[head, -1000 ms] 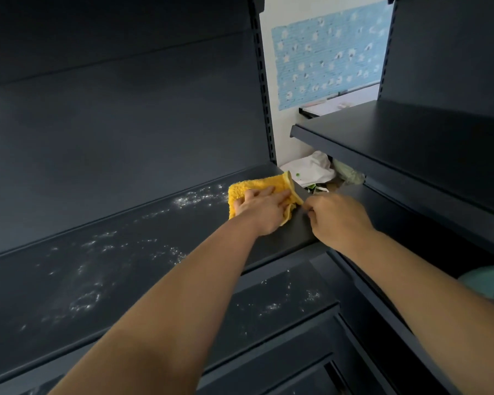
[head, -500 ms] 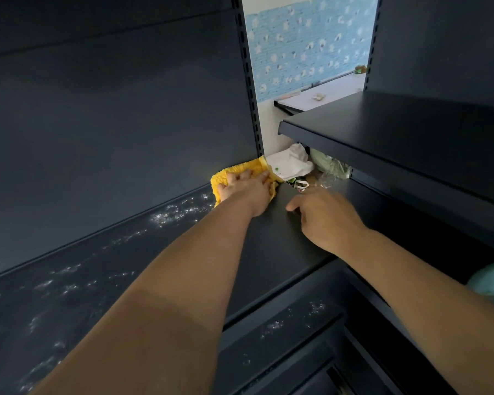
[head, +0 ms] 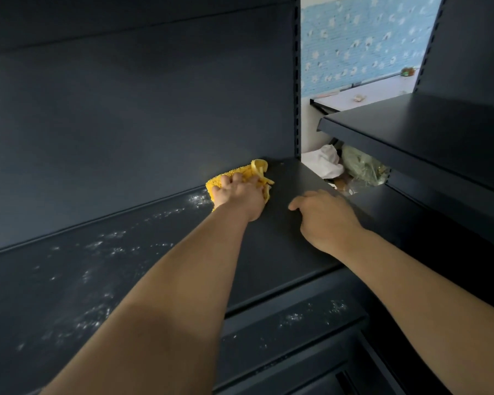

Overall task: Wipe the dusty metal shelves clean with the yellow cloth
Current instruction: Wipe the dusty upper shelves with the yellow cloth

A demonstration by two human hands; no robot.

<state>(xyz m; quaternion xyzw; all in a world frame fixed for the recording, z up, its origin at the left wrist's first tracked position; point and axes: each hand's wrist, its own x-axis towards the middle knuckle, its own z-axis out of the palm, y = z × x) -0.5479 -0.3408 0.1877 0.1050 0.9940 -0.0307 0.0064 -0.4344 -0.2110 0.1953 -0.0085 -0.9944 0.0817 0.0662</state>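
Yellow cloth point(head: 241, 173) was clamped under the left hand point(head: 238, 196); the right hand point(head: 324, 216) lay open. The shelf point(head: 291, 240) right end looked clean; white dust point(head: 103, 246) remained leftward and below.

Left hand point(head: 240, 196) hides most of yellow cloth point(head: 250, 173); stuff behind shelf point(head: 297, 223) end unclear.

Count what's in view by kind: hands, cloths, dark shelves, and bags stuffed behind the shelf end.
Hands: 2, left on the cloth, right flat on the shelf
Cloths: 1
Dark shelves: 3
Bags: 2, white and green
Total: 8
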